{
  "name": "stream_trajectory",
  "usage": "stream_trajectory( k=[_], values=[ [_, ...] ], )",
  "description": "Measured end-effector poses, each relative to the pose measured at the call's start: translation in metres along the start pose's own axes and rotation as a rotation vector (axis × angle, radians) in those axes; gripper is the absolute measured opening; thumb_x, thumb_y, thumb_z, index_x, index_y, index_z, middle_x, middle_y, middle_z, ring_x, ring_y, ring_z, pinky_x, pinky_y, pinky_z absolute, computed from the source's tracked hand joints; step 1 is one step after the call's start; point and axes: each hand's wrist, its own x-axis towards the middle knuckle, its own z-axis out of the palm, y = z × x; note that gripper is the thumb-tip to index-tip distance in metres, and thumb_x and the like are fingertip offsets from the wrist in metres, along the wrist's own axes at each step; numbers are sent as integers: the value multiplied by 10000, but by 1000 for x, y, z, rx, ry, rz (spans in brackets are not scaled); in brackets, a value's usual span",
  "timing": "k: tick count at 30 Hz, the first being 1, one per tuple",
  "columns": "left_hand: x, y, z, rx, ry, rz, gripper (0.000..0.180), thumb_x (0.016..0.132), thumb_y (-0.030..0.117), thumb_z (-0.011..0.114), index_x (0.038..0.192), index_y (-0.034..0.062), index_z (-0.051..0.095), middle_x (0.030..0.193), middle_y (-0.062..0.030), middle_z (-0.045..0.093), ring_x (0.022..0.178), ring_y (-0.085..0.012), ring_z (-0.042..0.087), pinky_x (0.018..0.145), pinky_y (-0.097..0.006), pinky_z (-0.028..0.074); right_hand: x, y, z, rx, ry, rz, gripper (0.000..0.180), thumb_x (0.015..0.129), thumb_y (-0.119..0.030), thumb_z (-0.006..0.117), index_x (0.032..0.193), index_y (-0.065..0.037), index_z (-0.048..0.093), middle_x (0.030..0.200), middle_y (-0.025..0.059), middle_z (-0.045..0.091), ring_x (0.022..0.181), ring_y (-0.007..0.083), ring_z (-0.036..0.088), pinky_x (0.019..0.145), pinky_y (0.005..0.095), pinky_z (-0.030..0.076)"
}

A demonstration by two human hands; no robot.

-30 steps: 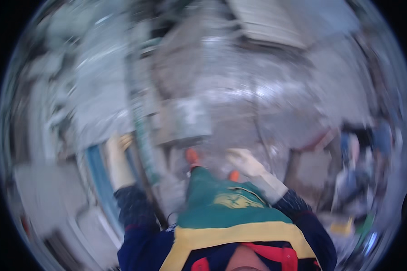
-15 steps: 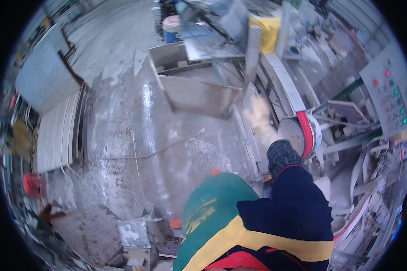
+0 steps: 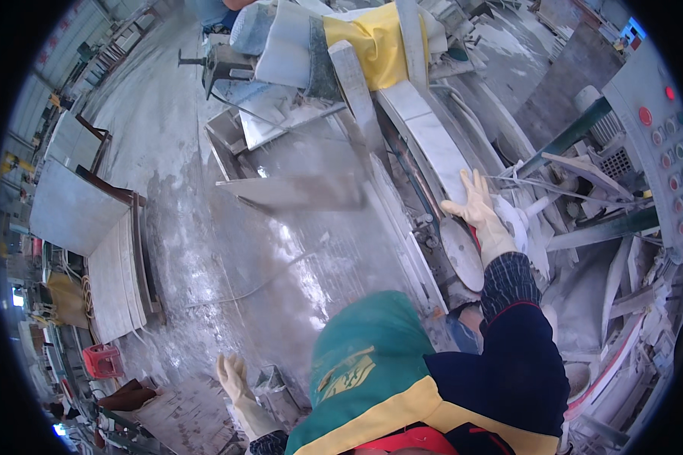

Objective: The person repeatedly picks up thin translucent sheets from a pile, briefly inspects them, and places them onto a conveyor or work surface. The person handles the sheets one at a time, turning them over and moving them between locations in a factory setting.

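A long white stone strip [image 3: 425, 133] lies on the narrow machine bed. My right hand [image 3: 487, 216], in a cream rubber glove, rests with fingers spread at its near end, beside a round pale wheel [image 3: 461, 250] and a red belt edge partly hidden by the glove. I cannot make out how firmly the hand touches the strip. At the lower left my left hand [image 3: 237, 383], also gloved, is held out above the floor, its fingers stretched and nothing seen in them. A green apron [image 3: 368, 341] covers my front.
Yellow sheeting [image 3: 376, 45] drapes over the machine's far end. A grey control panel [image 3: 653, 152] with coloured buttons stands at right. Stone slabs [image 3: 118, 258] lean on a rack at left, near a red stool [image 3: 102, 360]. A low board frame [image 3: 288, 189] stands mid-floor.
My right hand has moved back from the machine's left side to the near end of the strip. My left hand has come into view at the lower left. The whole view has shifted.
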Motion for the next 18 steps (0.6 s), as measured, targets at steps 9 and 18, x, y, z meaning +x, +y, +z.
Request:
stream_trajectory(
  k=[9,18],
  values=[
    [-19,-57,-29,-59,19,-2,471,1052,240,559,1454,14,466,1147,-137,709,893,-172,692,721,-264,560,-28,18,12,12,34,-1,947,736,-341,846,1517,-14,421,1608,326,280,1491,445,312,1231,444,302],
    [-45,-144,-70,-241,308,-73,291,1056,234,559,1230,0,573,936,-96,659,679,-131,607,511,-240,448,-39,43,25,-93,54,97,1218,591,-193,875,1597,-19,210,1592,318,302,1437,476,375,1211,490,324]
  ],
)
